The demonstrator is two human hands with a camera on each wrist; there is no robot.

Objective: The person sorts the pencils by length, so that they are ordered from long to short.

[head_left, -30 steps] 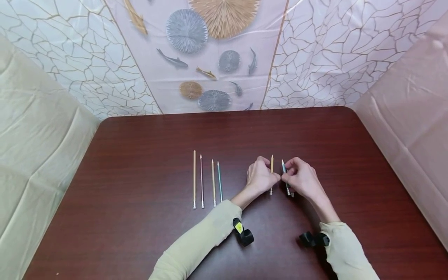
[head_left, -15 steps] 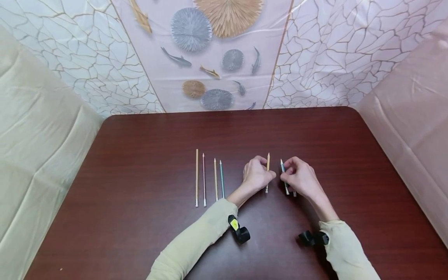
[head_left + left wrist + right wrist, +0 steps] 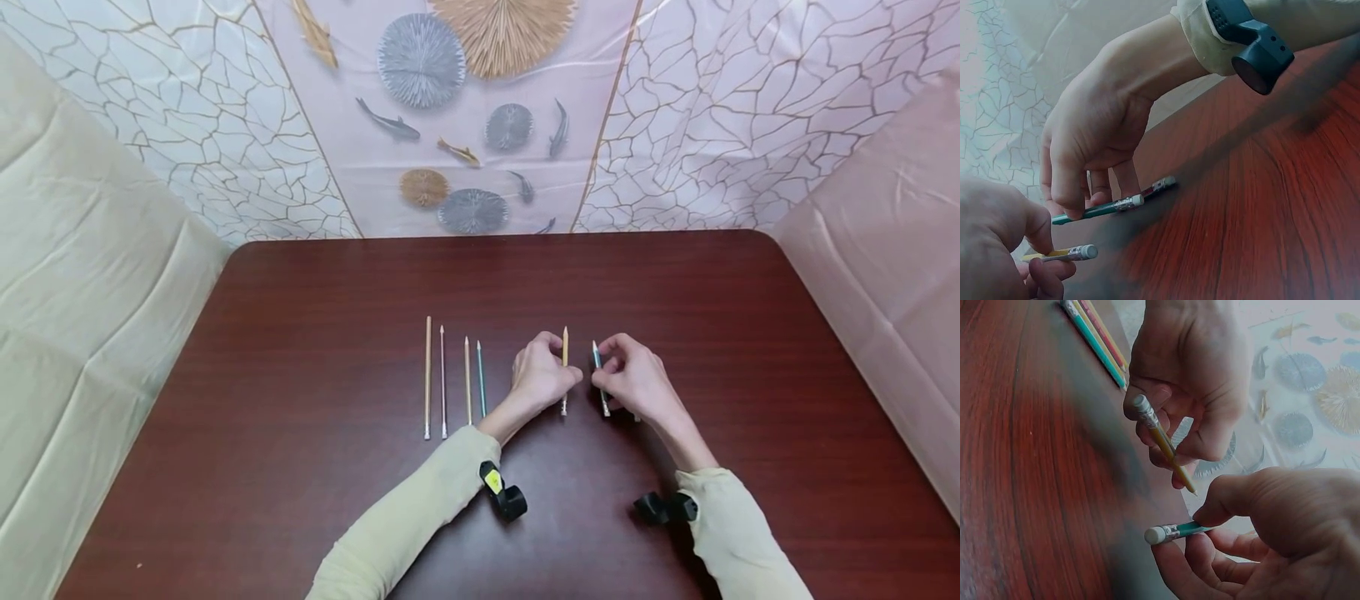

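My left hand (image 3: 542,371) pinches a yellow pencil (image 3: 565,350) between thumb and fingers, its point away from me and its white eraser (image 3: 1089,251) towards me. Just to the right, my right hand (image 3: 636,379) pinches a teal-green pencil (image 3: 597,358) by its barrel. The two held pencils are apart, roughly side by side. Under the right hand another pencil, dark red in the left wrist view, shows only its eraser end (image 3: 1163,183); the hand hides its rest. To the left lie a long tan pencil (image 3: 427,375), a reddish one (image 3: 443,383), a yellow one (image 3: 468,379) and a teal one (image 3: 481,375).
All this is on a dark reddish-brown table (image 3: 300,350). Those pencils on the left lie nearly parallel, with the left forearm's sleeve (image 3: 420,508) close to their near ends. A patterned cloth (image 3: 480,167) hangs behind the far edge; pale cloth flanks both sides.
Both hands have shifted left with their pencils, nearer the row on the left. The teal-green pencil has moved away from the pencil under the right hand. The head view has shifted slightly.
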